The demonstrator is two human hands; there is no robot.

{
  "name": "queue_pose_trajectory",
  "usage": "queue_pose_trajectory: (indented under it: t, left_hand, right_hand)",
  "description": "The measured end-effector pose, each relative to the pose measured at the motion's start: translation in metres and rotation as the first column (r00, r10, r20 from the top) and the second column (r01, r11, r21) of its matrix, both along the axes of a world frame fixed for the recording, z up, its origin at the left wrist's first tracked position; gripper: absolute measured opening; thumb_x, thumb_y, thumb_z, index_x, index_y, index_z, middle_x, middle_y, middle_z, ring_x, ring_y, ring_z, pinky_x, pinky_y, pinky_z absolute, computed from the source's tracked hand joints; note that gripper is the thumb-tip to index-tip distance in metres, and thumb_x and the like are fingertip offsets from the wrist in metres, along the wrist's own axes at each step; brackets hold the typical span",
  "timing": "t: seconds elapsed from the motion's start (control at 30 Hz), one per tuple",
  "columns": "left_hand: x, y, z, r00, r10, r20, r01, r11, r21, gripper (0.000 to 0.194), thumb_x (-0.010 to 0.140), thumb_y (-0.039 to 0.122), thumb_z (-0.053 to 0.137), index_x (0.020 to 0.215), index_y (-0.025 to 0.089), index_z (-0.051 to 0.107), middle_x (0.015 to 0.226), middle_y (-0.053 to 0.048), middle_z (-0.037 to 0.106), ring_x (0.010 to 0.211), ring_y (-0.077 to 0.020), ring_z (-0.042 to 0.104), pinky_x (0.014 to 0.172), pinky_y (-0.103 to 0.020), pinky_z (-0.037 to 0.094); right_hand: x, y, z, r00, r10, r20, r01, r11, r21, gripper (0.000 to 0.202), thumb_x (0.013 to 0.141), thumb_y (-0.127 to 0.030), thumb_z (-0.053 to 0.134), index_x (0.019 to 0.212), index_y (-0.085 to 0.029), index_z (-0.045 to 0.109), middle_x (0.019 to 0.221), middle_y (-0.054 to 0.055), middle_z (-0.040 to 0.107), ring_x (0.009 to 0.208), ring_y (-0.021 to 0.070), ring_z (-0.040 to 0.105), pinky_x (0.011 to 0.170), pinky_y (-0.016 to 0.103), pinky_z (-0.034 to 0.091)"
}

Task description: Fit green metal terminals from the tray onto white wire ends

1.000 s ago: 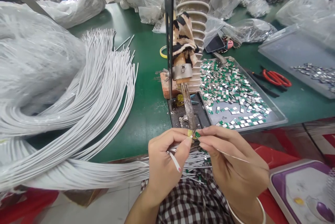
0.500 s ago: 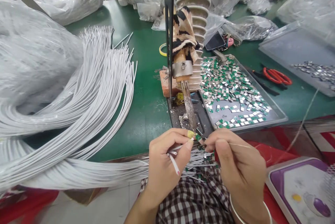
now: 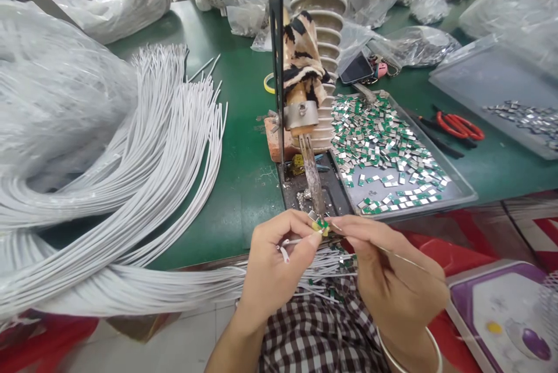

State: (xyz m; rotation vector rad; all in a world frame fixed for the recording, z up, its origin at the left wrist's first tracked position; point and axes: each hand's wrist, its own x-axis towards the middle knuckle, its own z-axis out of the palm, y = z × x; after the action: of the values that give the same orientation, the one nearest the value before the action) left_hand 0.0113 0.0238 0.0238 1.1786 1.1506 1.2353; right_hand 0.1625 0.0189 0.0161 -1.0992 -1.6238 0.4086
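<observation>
My left hand (image 3: 279, 262) is closed in a pinch on white cables (image 3: 285, 252), their ends poking out between thumb and fingers. A small green circuit board (image 3: 321, 224) sits at its fingertips, with something yellow beside it. Directly above the board is the tip of a soldering iron (image 3: 313, 178), mounted upright with a cloth-wrapped handle. My right hand (image 3: 387, 268) pinches a thin wire (image 3: 405, 259) that trails back over the hand, its fingertips close to the board and the iron tip.
Bundles of white cable (image 3: 174, 187) cover the left side. A tray (image 3: 468, 194) of green boards lies right of the iron, with red-handled pliers (image 3: 460, 125) beyond. A ribbed hose (image 3: 325, 13) stands behind the iron; a purple-and-white device (image 3: 505, 315) is at lower right.
My right hand has shifted slightly left, its fingertips now by the iron tip. The green board at my left fingertips has moved left and lies at a different angle.
</observation>
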Motion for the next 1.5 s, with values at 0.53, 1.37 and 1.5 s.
queue_pose_trajectory:
  t: [0.53,1.37,1.5]
  left_hand:
    - [-0.001,-0.001,0.000,0.997,0.000,0.077,0.002,0.999,-0.032,0.019,0.083,0.011,0.064,0.066,0.018,0.060,0.077,0.004,0.062,0.066,-0.0079,0.051,0.062,-0.019,0.040]
    - [-0.014,-0.038,-0.020,0.938,-0.223,-0.267,0.183,0.969,-0.168,0.022,0.103,0.034,0.037,0.105,0.023,0.056,0.076,0.001,0.063,0.063,-0.0136,0.051,0.064,-0.025,0.040]
    - [-0.004,-0.038,-0.016,0.877,-0.351,-0.329,0.283,0.929,-0.238,0.024,0.093,0.016,0.055,0.114,0.026,0.049,0.085,0.003,0.064,0.067,-0.0129,0.052,0.063,-0.022,0.039]
  right_hand:
    - [-0.002,0.005,0.007,0.999,0.048,0.017,-0.049,0.993,0.106,0.029,0.081,0.002,0.065,0.102,-0.017,0.072,0.098,0.004,0.073,0.088,0.0128,0.070,0.079,0.024,0.060]
    - [0.027,-0.001,0.006,0.967,0.249,-0.048,-0.248,0.887,-0.389,0.015,0.088,-0.009,0.059,0.085,-0.024,0.058,0.080,-0.003,0.062,0.081,0.0119,0.060,0.079,0.026,0.048]
    - [0.020,-0.009,0.007,0.933,0.360,0.027,-0.330,0.880,-0.341,0.017,0.087,-0.014,0.066,0.100,-0.023,0.061,0.089,0.000,0.063,0.085,0.0117,0.059,0.075,0.023,0.049]
